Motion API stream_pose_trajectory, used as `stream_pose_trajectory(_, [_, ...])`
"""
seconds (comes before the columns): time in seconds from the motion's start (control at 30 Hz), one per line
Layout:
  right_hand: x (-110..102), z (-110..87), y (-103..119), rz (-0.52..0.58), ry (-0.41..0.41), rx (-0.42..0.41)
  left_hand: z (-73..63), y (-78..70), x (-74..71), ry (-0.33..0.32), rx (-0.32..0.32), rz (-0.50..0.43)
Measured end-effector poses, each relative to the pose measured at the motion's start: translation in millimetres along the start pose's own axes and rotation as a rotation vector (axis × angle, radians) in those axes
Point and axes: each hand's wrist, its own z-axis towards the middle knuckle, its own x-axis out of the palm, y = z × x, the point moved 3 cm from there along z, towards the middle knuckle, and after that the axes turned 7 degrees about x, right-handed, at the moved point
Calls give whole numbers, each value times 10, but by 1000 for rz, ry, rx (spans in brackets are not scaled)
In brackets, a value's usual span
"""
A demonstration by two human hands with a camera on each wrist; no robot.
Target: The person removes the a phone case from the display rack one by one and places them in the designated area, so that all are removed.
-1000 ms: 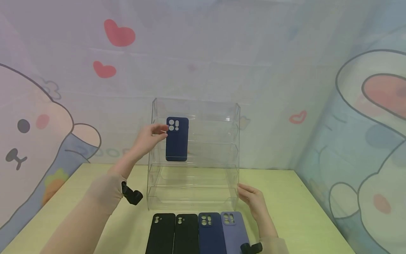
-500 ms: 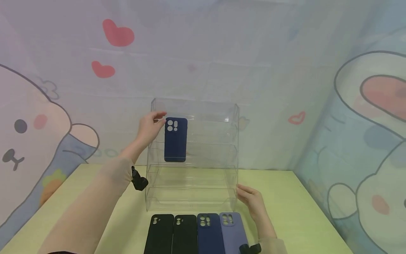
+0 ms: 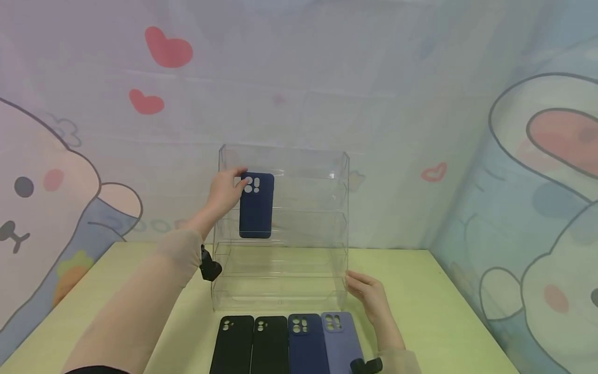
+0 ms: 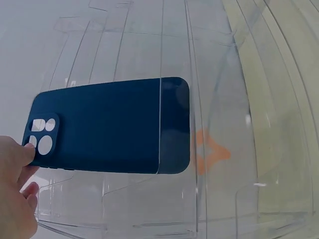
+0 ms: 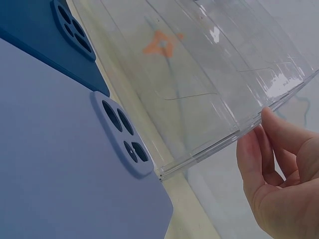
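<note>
A dark blue phone case (image 3: 257, 213) stands upright, camera cutouts at the top, on an upper tier of a clear acrylic display rack (image 3: 308, 259). My left hand (image 3: 225, 192) pinches its upper left corner, the thumb over the camera cutouts. In the left wrist view, the lower end of the case (image 4: 174, 124) sits behind a clear front lip. My right hand (image 3: 371, 296) is low at the rack's right side. Thumb and fingers pinch the rack's side edge in the right wrist view, where the hand (image 5: 284, 179) shows close up.
In front of the rack lie two black phone cases (image 3: 232, 345) (image 3: 270, 345), another dark blue case (image 3: 307, 348) and a lilac case (image 3: 343, 343), side by side on the pale yellow table (image 3: 420, 311). A printed cloth backdrop (image 3: 299, 78) hangs behind.
My left hand rises from the left edge of the dark blue case to its top corner, then closes in so the thumb overlaps the cutouts. The right hand keeps its hold on the rack.
</note>
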Motion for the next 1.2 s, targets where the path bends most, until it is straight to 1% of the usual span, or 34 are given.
stream_pose_trajectory(0.07, [4,-3,-1,-5,-1,8,-28,-12,4,-25,13,-6])
stream_pose_trajectory(0.13, [8,0,2,-9,-1,10,-60,-31,3,-59,27,-35])
stream_pose_trajectory(0.27, [10,13,22,-11,-5,7,-112,-72,21,-127,52,-114])
stream_pose_trajectory(0.33, [10,16,28,-13,-6,8,-136,-81,35,-148,50,-158])
stream_pose_trajectory(0.4, [13,15,30,-15,-6,12,-162,-81,50,-158,37,-196])
stream_pose_trajectory(0.5, [21,18,26,-12,-2,19,-201,-68,66,-167,11,-228])
stream_pose_trajectory(0.7, [40,37,22,2,-6,19,-255,-13,98,-169,-22,-242])
stream_pose_trajectory(0.93, [49,28,19,-8,7,20,-305,47,113,-166,-67,-305])
stream_pose_trajectory(1.03, [40,26,15,-2,4,20,-317,38,95,-179,-63,-317])
stream_pose_trajectory(1.2, [28,33,4,9,7,21,-346,5,21,-244,-45,-342])
